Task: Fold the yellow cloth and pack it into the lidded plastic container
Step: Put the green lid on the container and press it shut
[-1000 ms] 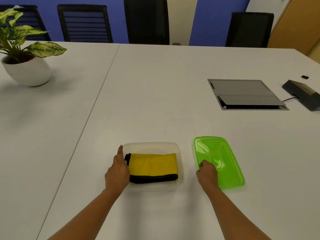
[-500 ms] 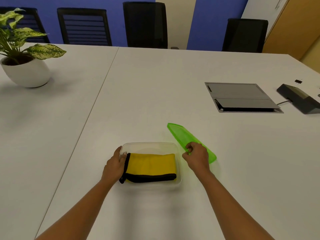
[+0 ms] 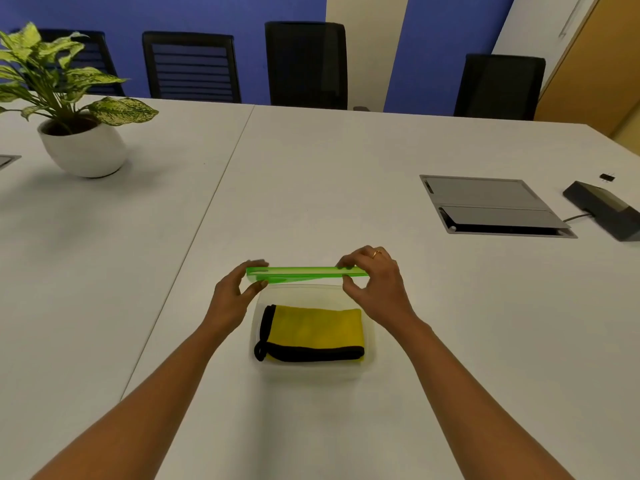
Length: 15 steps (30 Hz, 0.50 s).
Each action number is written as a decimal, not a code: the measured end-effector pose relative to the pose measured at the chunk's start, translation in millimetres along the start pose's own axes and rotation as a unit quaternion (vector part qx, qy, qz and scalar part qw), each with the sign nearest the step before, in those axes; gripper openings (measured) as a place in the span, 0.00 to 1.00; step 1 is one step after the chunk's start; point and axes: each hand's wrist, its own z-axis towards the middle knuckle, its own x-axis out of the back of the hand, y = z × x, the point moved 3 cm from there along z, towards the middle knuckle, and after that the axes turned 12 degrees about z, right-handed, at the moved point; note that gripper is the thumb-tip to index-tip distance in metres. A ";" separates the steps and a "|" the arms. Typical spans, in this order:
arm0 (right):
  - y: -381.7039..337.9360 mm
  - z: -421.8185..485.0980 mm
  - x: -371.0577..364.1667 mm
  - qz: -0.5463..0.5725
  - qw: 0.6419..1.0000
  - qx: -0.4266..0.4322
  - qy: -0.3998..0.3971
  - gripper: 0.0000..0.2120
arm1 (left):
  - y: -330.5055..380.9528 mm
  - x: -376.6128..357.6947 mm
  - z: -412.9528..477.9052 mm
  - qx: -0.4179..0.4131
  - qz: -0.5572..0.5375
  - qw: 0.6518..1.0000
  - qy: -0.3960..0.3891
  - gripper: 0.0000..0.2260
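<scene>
The folded yellow cloth point(image 3: 313, 329) with black trim lies inside the clear plastic container point(image 3: 370, 344) on the white table. The green lid point(image 3: 304, 273) is held nearly edge-on in the air just above the container's far rim. My left hand point(image 3: 232, 299) pinches the lid's left end between thumb and fingers. My right hand point(image 3: 375, 287) pinches its right end the same way. Neither hand touches the container or the cloth.
A potted plant point(image 3: 79, 140) in a white pot stands at the far left. A grey cable hatch point(image 3: 485, 202) is set into the table at the right, with a dark device point(image 3: 602, 211) beyond it. Black chairs point(image 3: 306, 64) line the far edge.
My right hand lifted the green lid from the table at the right and carried it over the container. My left hand left the container's side and took hold of the lid's left end.
</scene>
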 end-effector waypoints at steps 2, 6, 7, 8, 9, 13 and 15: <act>-2.1 3.2 4.3 0.038 0.999 -0.014 0.002 0.09 | 4.6 2.9 -1.2 0.005 -0.045 0.999 0.014 0.08; -2.1 8.0 16.1 0.110 0.993 -0.018 0.031 0.11 | 11.1 12.5 -1.5 0.019 -0.139 0.990 0.026 0.11; 0.7 8.3 18.6 0.136 0.989 -0.026 0.049 0.13 | 13.1 14.0 -1.5 0.021 -0.163 0.986 0.019 0.12; 5.4 7.8 20.3 0.167 0.983 -0.044 0.067 0.15 | 15.2 15.1 -1.2 0.020 -0.182 0.983 0.013 0.11; 11.1 6.6 21.1 0.199 0.974 -0.073 0.084 0.16 | 17.1 16.4 -0.9 0.020 -0.195 0.980 0.010 0.11; 41.0 -7.8 18.2 0.298 0.923 -0.202 0.138 0.19 | 20.2 17.0 1.4 0.039 -0.259 0.965 0.012 0.09; 53.8 -18.0 13.4 0.326 0.901 -0.246 0.144 0.17 | 18.5 13.9 2.8 0.074 -0.287 0.955 0.012 0.10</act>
